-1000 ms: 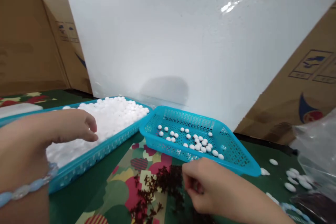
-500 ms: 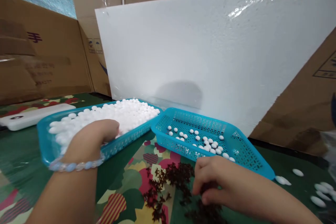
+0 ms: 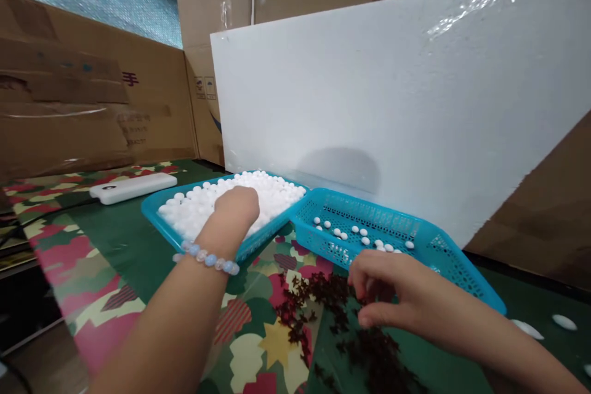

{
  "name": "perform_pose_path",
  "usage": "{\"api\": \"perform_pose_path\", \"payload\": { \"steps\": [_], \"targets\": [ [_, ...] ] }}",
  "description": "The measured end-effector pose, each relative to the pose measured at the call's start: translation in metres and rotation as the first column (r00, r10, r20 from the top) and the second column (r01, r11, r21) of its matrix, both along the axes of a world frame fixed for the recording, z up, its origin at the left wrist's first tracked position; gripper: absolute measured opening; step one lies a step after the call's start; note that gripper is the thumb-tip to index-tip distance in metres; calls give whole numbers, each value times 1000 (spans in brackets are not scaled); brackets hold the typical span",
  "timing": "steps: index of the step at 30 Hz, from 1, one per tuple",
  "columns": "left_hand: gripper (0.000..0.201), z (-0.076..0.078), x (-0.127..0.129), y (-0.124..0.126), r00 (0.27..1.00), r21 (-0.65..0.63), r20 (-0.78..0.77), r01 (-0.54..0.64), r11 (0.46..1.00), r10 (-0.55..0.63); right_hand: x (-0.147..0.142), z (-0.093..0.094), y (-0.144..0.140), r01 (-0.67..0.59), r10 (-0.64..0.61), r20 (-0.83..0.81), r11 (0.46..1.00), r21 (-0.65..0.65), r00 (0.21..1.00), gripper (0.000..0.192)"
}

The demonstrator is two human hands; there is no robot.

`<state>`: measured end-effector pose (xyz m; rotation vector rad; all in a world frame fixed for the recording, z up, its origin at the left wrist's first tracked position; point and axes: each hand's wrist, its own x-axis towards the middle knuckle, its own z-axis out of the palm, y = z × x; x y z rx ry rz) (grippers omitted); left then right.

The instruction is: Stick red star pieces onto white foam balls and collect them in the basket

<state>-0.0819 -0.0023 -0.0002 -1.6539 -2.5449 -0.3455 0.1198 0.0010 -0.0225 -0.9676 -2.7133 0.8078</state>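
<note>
My left hand (image 3: 237, 206), with a beaded bracelet (image 3: 210, 258) at the wrist, reaches into a blue basket (image 3: 265, 240) heaped with small white balls (image 3: 277, 191). Its fingers are hidden behind the back of the hand, among the balls. My right hand (image 3: 392, 286) hovers over the small dark-red, spiky pieces (image 3: 323, 295) scattered on the table. Its fingers are curved, the thumb apart from them, and no held thing shows in the gap. Just behind it stands a second blue basket (image 3: 318, 249) with white oval pieces (image 3: 364, 233) on its bottom.
A large white foam board (image 3: 369, 86) leans against cardboard boxes behind the baskets. At the left lies a white power strip (image 3: 133, 188) with a cord. A few white ovals (image 3: 564, 322) rest at the right on the patterned tablecloth (image 3: 240, 357).
The view has turned left, so everything sits farther right. My left hand has gone farther into the ball basket. The fingers and thumb of my right hand have spread apart above the dark-red pieces.
</note>
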Motion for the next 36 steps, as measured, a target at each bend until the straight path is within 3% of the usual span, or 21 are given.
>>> {"api": "perform_pose_path", "payload": {
  "steps": [4,8,13,17,20,28,31,33,34,36],
  "targets": [
    [21,20,16,-18,998,65,-29,49,997,-47,0,-1,0,-10,7,39,998,59,999,11],
    [26,15,23,-13,992,122,9,122,985,-124,3,4,-3,1,-1,6,997,76,1000,12],
    [25,2,-10,1,993,36,89,-79,996,75,6,8,-4,-24,27,-87,999,40,996,10],
    [23,-3,-37,-4,966,-136,150,-193,972,213,4,6,0,-63,71,-50,985,160,996,9],
    [25,-2,-40,-8,952,-201,177,-215,956,251,2,5,2,-115,121,-13,970,212,993,14],
    [40,8,-31,-10,960,-28,207,-185,982,186,6,6,0,-92,90,20,979,181,996,22],
    [39,14,-18,-12,971,134,227,-113,985,80,6,5,-2,-95,109,-62,976,193,992,28],
    [34,18,-3,-13,961,230,264,23,973,-85,6,5,-3,-75,109,-183,980,183,977,29],
    [31,19,6,-13,929,275,312,111,955,-198,6,5,-4,-58,102,-253,983,174,962,29],
    [25,21,21,-13,787,396,450,248,884,-422,7,7,-4,-3,57,-386,991,137,921,27]
  ]
}}
